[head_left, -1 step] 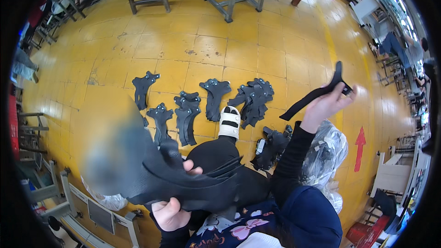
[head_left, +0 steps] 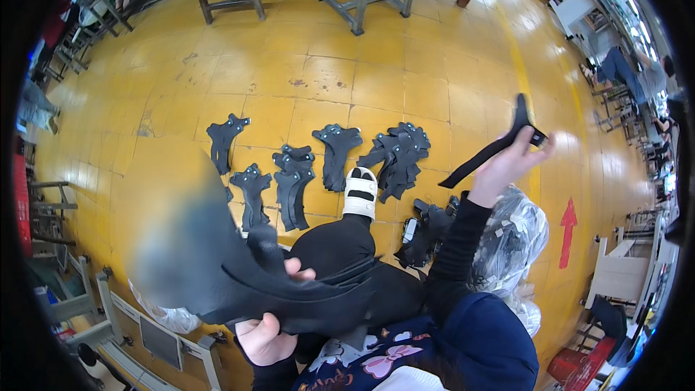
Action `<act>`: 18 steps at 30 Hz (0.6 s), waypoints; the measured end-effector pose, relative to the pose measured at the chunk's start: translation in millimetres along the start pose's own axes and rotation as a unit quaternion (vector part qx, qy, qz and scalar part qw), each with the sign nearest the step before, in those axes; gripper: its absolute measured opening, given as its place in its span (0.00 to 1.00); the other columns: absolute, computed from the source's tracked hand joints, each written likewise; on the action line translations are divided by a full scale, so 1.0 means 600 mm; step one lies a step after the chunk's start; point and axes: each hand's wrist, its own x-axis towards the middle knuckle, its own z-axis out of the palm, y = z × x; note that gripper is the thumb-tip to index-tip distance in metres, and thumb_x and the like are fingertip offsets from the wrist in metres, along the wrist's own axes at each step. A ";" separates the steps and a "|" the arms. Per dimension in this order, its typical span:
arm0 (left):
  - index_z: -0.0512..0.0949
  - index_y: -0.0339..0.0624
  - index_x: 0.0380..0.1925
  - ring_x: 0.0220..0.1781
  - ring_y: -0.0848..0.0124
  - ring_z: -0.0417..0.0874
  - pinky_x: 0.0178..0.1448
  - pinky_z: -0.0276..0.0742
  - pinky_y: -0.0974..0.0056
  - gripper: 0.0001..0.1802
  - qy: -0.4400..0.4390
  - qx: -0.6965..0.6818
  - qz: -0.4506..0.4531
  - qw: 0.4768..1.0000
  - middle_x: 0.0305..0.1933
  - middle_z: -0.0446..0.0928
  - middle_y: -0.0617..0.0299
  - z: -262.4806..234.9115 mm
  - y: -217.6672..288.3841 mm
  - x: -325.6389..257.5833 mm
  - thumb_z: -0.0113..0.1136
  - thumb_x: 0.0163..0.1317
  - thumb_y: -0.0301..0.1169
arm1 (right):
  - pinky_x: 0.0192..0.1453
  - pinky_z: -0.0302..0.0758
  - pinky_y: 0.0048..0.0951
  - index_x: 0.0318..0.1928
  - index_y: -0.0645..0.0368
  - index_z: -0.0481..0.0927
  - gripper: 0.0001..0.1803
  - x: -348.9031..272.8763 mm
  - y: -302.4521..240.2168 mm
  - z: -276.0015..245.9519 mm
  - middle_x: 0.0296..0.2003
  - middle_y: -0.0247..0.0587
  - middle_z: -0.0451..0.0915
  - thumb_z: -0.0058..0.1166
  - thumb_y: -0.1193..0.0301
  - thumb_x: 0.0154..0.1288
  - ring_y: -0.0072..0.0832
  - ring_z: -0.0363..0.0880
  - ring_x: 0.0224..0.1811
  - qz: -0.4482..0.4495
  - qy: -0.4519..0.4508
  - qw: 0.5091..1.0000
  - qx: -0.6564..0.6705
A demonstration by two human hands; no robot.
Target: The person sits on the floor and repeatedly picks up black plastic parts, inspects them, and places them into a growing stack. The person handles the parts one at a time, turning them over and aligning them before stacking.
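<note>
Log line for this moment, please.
left hand: holds black cut pieces | right hand: raised, holds black strip | floor: sorted piles

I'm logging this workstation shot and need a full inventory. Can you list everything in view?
black cut pieces: several stacks, black, laid on the yellow floor ahead
stack of black pieces: one, black, in the left hand
single black piece: one, black, raised in the right hand
plastic bag: one, clear, floor at right
red arrow: one, painted on floor
shoe: one, white, on the person's foot
left hand: gripping the stack
right hand: holding the piece
</note>
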 end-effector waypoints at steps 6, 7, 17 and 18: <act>0.61 0.31 0.62 0.55 0.46 0.76 0.59 0.74 0.47 0.38 0.031 0.073 0.009 0.997 0.56 0.70 0.38 0.012 0.011 0.017 0.65 0.54 0.33 | 0.72 0.47 0.40 0.70 0.66 0.41 0.43 -0.110 0.391 -0.152 0.66 0.57 0.52 0.53 0.67 0.64 0.43 0.51 0.69 0.021 -0.194 0.915 -0.352; 0.61 0.31 0.62 0.55 0.46 0.76 0.59 0.74 0.48 0.37 -0.014 0.011 -0.013 1.000 0.56 0.71 0.38 0.024 -0.011 0.032 0.65 0.53 0.32 | 0.73 0.44 0.40 0.71 0.63 0.37 0.50 -0.041 0.486 -0.308 0.67 0.58 0.53 0.57 0.66 0.58 0.46 0.53 0.69 -0.115 -0.250 0.784 -0.557; 0.58 0.29 0.62 0.57 0.47 0.75 0.62 0.71 0.50 0.37 -0.101 0.099 -0.183 0.973 0.59 0.68 0.37 0.111 0.073 0.165 0.60 0.53 0.31 | 0.52 0.74 0.42 0.68 0.51 0.57 0.40 -0.254 0.343 -0.288 0.48 0.54 0.78 0.56 0.55 0.59 0.48 0.79 0.45 0.194 -0.767 0.409 -0.455; 0.57 0.30 0.64 0.59 0.50 0.74 0.64 0.68 0.51 0.35 -0.136 0.107 -0.177 0.969 0.59 0.70 0.41 0.114 0.070 0.189 0.56 0.58 0.30 | 0.52 0.74 0.42 0.65 0.53 0.62 0.35 -0.234 0.308 -0.251 0.47 0.53 0.79 0.55 0.57 0.60 0.47 0.79 0.45 0.098 -0.761 0.429 -0.476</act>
